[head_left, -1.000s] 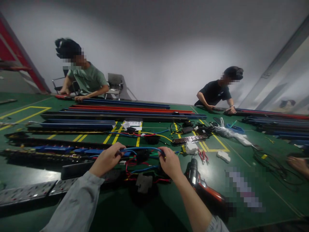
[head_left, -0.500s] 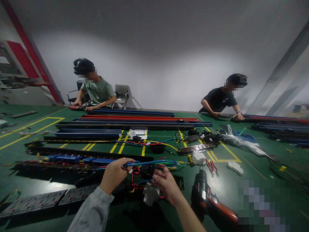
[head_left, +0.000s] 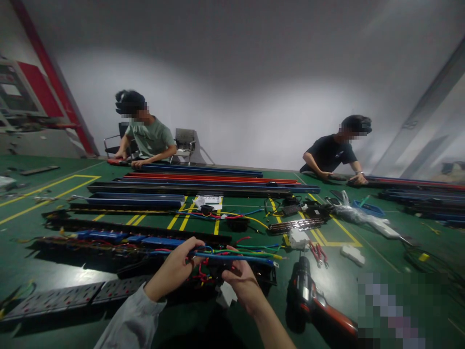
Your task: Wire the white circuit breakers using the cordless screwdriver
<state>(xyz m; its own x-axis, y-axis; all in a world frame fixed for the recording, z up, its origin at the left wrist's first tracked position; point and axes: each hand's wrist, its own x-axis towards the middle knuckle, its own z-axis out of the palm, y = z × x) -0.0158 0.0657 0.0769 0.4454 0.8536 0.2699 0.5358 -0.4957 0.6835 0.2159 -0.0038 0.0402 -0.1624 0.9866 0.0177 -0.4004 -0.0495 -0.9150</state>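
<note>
My left hand (head_left: 177, 267) pinches a bundle of blue and green wires (head_left: 250, 258), whose loose ends stretch to the right, one tipped with a metal lug. Opposite it, my right hand (head_left: 244, 285) closes its fingers round a small black part (head_left: 219, 271), partly hidden by the wires and fingers. Beneath the right hand a white block (head_left: 227, 293) shows in part. Red wires (head_left: 201, 278) tangle between the hands. The long black rail (head_left: 90, 249), with blue modules (head_left: 160, 242) along it, runs left from the wires.
A power drill (head_left: 305, 291) lies to the right, near red-handled pliers (head_left: 318, 254) and white blocks (head_left: 298, 237). The socket strip (head_left: 61, 298) is at the left front. Long rails (head_left: 203, 186) lie farther back. Two co-workers (head_left: 150, 140) work at the far side.
The wire bundle has swung lower and nearer, its ends now fanned across above my right hand. Both hands have shifted slightly downward, and the white block is more covered.
</note>
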